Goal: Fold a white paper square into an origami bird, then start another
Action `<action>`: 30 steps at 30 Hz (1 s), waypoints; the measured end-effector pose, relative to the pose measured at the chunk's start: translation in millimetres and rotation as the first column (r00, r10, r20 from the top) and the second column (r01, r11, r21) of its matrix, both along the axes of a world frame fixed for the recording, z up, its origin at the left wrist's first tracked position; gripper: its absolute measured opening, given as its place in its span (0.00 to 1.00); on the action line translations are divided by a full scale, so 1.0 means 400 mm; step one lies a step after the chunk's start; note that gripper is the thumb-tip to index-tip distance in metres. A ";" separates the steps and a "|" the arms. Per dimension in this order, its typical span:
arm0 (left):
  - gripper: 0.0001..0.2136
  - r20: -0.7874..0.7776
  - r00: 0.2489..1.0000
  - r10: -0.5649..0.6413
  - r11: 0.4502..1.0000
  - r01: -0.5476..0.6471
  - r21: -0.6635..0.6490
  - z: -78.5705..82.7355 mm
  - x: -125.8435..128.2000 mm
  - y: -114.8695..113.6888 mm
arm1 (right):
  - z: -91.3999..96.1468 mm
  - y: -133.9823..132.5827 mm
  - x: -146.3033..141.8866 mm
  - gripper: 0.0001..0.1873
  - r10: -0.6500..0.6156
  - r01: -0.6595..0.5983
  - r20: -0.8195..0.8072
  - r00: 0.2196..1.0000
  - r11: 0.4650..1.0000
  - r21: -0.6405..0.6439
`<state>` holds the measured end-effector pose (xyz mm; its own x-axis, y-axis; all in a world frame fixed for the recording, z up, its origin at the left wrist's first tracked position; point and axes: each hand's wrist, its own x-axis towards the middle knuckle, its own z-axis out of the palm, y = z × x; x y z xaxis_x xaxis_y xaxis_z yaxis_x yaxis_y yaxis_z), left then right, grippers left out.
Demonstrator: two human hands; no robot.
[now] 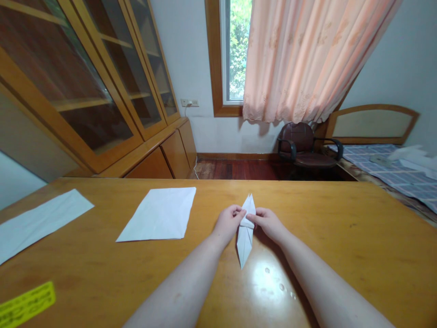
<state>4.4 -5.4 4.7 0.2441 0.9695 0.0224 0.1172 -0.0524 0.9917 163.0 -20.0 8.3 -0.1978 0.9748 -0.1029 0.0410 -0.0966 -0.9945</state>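
A narrow piece of folded white paper (245, 243) is between my two hands, just above or on the wooden table. Its lower end tapers to one point towards me, and its far end splits into two tips. A folded band crosses its middle. My left hand (229, 223) pinches the left edge near that band, thumb on top. From the right, my right hand (269, 223) grips the same paper with the thumb pressed on its face. The fingertips beneath the paper are partly hidden.
A white paper sheet (160, 214) lies left of my hands on the table (358, 255). Farther left are a long paper strip (41, 223) and a yellow label (27, 304). Beyond the table stand a glass-door cabinet (136, 146), an office chair (300, 141) and a bed (385, 159).
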 end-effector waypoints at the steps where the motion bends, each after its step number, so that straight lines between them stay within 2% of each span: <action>1: 0.10 -0.008 1.000 0.005 1.000 -0.005 0.000 -0.003 0.000 0.001 | 0.000 0.000 -0.001 0.19 0.001 -0.001 -0.004 1.000 1.000 0.000; 6: 0.11 -0.012 1.000 0.002 1.000 -0.002 0.008 -0.015 0.003 0.003 | 0.008 -0.003 -0.003 0.21 0.004 -0.004 -0.016 1.000 1.000 0.000; 12: 0.11 -0.034 0.999 0.002 1.000 -0.002 0.021 -0.010 0.003 0.001 | 0.007 -0.001 -0.006 0.23 -0.012 0.012 -0.035 0.999 1.000 -0.001; 18: 0.12 0.014 0.999 -0.033 0.999 0.033 0.004 -0.010 0.002 0.000 | -0.009 0.007 -0.006 0.24 -0.092 0.086 -0.201 0.975 0.996 -0.036; 30: 0.12 0.028 0.999 -0.037 0.999 0.037 -0.008 0.005 0.001 -0.006 | -0.013 0.005 -0.007 0.23 -0.067 0.060 -0.222 0.973 0.998 -0.037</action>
<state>4.7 -7.8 6.6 0.2795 0.9599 0.0218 0.0874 -0.0480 0.9950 160.4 -18.0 3.1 -0.1572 0.9832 -0.0924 -0.1888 -0.1217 -0.9745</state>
